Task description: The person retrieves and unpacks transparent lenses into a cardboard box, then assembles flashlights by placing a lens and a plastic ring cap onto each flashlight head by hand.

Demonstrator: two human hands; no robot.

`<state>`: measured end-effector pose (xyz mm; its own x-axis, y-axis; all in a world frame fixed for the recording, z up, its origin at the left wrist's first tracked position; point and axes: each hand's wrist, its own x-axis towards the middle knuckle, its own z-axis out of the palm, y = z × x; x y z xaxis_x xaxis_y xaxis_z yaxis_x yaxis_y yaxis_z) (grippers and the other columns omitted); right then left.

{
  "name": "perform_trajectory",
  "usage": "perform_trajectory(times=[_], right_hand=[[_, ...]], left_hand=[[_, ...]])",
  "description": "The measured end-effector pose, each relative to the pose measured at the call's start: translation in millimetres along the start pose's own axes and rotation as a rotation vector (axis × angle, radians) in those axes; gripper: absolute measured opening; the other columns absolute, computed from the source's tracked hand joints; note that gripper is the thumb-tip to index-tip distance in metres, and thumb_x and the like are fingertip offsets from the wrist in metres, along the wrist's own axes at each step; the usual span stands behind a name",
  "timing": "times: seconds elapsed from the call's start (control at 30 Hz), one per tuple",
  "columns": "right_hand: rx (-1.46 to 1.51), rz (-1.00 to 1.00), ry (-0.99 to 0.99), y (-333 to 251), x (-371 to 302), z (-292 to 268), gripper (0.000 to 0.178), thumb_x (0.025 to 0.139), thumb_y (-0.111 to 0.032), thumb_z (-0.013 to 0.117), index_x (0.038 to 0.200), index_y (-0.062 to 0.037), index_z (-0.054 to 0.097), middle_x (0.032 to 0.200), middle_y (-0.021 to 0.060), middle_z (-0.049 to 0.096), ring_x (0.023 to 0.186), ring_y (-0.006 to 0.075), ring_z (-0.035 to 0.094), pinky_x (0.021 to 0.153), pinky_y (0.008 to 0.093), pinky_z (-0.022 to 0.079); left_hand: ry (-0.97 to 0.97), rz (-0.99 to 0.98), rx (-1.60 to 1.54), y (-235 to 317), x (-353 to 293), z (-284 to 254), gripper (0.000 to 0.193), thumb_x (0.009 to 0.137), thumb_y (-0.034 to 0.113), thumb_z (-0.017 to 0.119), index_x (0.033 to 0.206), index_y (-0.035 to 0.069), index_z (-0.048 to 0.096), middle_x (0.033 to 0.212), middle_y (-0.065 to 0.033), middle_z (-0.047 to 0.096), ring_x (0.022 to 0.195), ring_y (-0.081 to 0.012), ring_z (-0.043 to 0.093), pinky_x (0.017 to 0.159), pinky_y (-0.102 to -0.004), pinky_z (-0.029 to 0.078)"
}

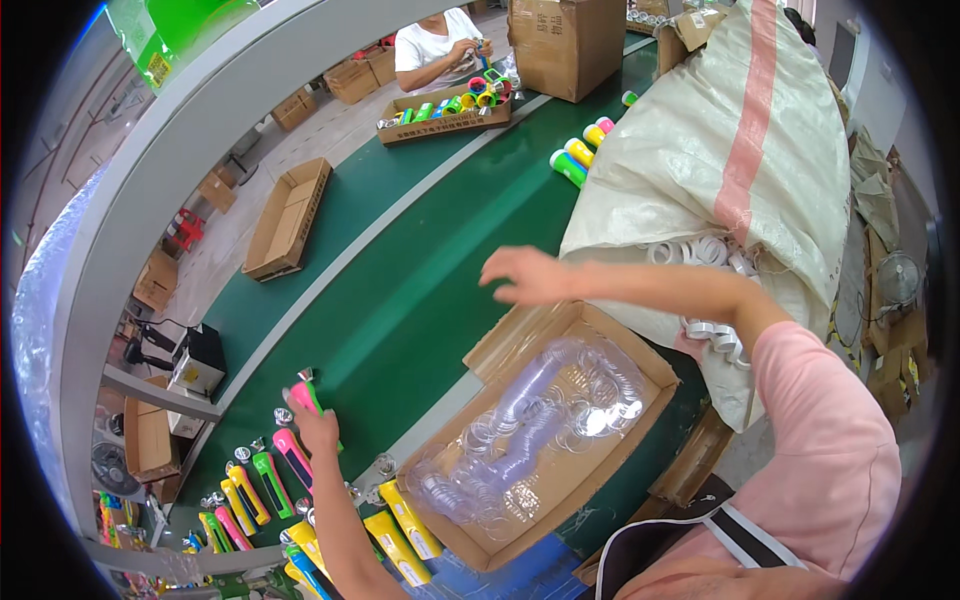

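My left hand (318,428) is closed on a pink flashlight (304,396) with a silvery reflector at its top end, at the left of the green conveyor belt (425,255). My right hand (528,276) is over the belt, its fingers apart and slightly bent, with nothing visible in them. Near my left hand lie a row of colourful flashlights (270,482), pink, green and yellow, several with silvery reflectors at their ends. In front of me, a shallow cardboard box (633,395) holds stacks of clear plastic rings (520,455).
A large white woven sack (660,170) with white plastic rings (708,250) stands at the right. More flashlights (578,155) lie beside it. Across the belt, a person (430,55) works behind a box of colourful parts (445,122). A cardboard tray (290,220) sits at the far left.
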<state>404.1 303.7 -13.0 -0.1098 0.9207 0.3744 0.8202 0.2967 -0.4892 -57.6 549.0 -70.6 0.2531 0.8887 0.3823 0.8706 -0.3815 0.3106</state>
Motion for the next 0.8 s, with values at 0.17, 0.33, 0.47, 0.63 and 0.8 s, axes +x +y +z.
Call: perform_trajectory(times=[0.17, 0.33, 0.47, 0.63, 0.8], right_hand=[[0.380, 0.113, 0.180, -145, 24, 1, 0.049, 0.095, -0.028, 0.059, 0.137, -0.0056, 0.049, 0.125, 0.0206, 0.055, 0.108, 0.0316, 0.060, 0.090, 0.0375, 0.051], [0.918, 0.198, 0.130, -224, 13, -4, 0.048, 0.097, -0.027, 0.059, 0.136, -0.0014, 0.050, 0.119, 0.0138, 0.060, 0.101, 0.0208, 0.063, 0.086, 0.0318, 0.052], [1.177, 0.176, -0.030, -263, -41, -7, 0.042, 0.097, -0.027, 0.061, 0.130, -0.0003, 0.057, 0.112, 0.0075, 0.064, 0.095, 0.0124, 0.063, 0.085, 0.0294, 0.052], [1.257, 0.350, -0.277, -286, -109, -14, 0.026, 0.096, -0.021, 0.062, 0.113, -0.0019, 0.067, 0.109, 0.0065, 0.068, 0.095, 0.0149, 0.065, 0.082, 0.0322, 0.054], [0.330, -0.559, 0.092, -295, -145, -9, 0.021, 0.085, -0.013, 0.065, 0.105, -0.0059, 0.069, 0.105, 0.0049, 0.068, 0.101, 0.0245, 0.063, 0.089, 0.0385, 0.050]], left_hand=[[-0.448, -0.226, -0.954, 162, -20, -101, 0.073, 0.089, 0.015, 0.062, 0.149, 0.026, 0.022, 0.085, -0.0136, 0.060, 0.052, -0.0203, 0.059, 0.046, -0.0309, 0.052], [-0.575, 0.088, -1.183, 233, -134, -200, 0.060, 0.086, 0.025, 0.069, 0.132, 0.007, 0.034, 0.113, -0.0122, 0.053, 0.087, -0.0216, 0.064, 0.062, -0.0369, 0.061], [-0.598, 0.000, -1.313, 232, -225, -234, 0.065, 0.078, 0.009, 0.074, 0.129, 0.008, 0.034, 0.108, -0.0131, 0.059, 0.086, -0.0250, 0.067, 0.072, -0.0379, 0.059], [-0.622, -0.033, -1.452, 224, -319, -227, 0.078, 0.070, -0.005, 0.078, 0.130, 0.009, 0.031, 0.115, -0.0141, 0.057, 0.107, -0.0271, 0.063, 0.091, -0.0380, 0.052], [-0.432, -0.054, -1.378, 221, -360, -180, 0.079, 0.075, 0.008, 0.078, 0.137, 0.010, 0.029, 0.121, -0.0094, 0.054, 0.111, -0.0201, 0.057, 0.096, -0.0342, 0.047]])
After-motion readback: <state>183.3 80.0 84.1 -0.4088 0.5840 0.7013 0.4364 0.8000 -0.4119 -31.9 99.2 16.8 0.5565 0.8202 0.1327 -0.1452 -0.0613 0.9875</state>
